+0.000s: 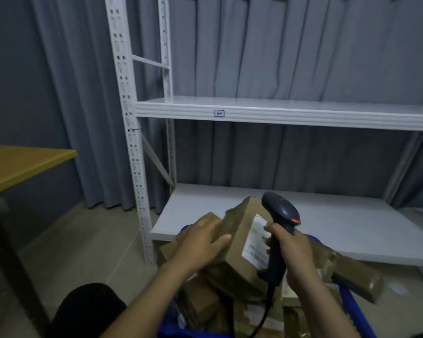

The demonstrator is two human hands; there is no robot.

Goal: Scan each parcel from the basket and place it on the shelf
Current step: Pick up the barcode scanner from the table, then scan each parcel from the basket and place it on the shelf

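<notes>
Left hand [200,242] is gripping the cardboard parcel [235,254] along its left edge, thumb lying on the top face and fingers going over the side; the fingertips are hidden behind the box. Right hand [291,254] is wrapping round the handle of the barcode scanner [282,211], whose head is sticking out at 12 o'clock of the fist with a red light glowing on it. The scanner's cable [266,308] is dropping away at 6 o'clock, its end cut off by the frame edge.

The parcel is sitting tilted on top of the pile, between the two hands. Its white shipping label [255,242] is facing up, partly covered by the scanner handle, and the print is too blurred to read.

More parcels [357,276] are lying under and at 3 o'clock of it, inside a blue basket [354,311] that is mostly hidden by the arms and boxes.

At 12 o'clock the white metal shelf [340,230] is showing two boards; a small tag [219,113] on the upper edge is unreadable. A grey curtain [303,57] is hanging behind. A yellow tabletop [15,164] is poking in at 9 o'clock, cut off. A dark trouser knee [88,311] is showing at 7 o'clock.
</notes>
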